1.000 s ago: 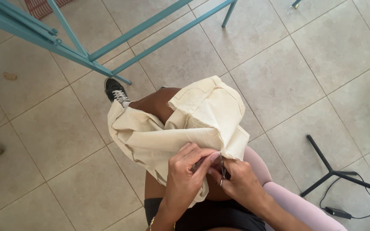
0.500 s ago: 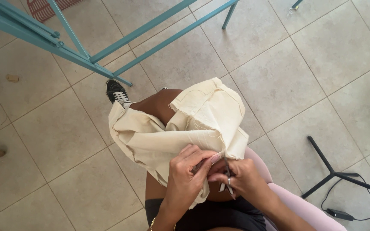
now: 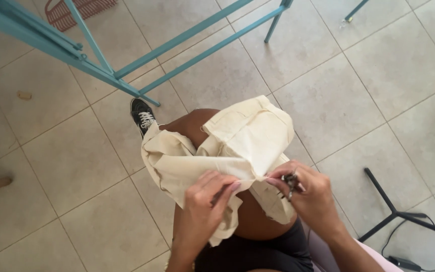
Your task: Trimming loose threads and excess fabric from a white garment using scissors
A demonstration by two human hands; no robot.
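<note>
Pinching a cream cotton cloth bag (image 3: 227, 151) over the lap: left hand (image 3: 205, 204) closed on its fold, right hand (image 3: 310, 194) gripping a small dark metal tool (image 3: 291, 181) (kind unclear).

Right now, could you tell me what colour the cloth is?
Cream, plain, with no pattern: the cloth shows in the head view.

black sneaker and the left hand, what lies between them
In the head view, the cream cloth draped over the knee fills the stretch between the black sneaker and the left hand, whose fingers pinch its fold.

Cream cloth garment (image 3: 237, 146) matt, woven, creased; floor tiles (image 3: 358, 85) beige, matt stone look; teal frame (image 3: 187, 40) painted metal, smooth.
</note>
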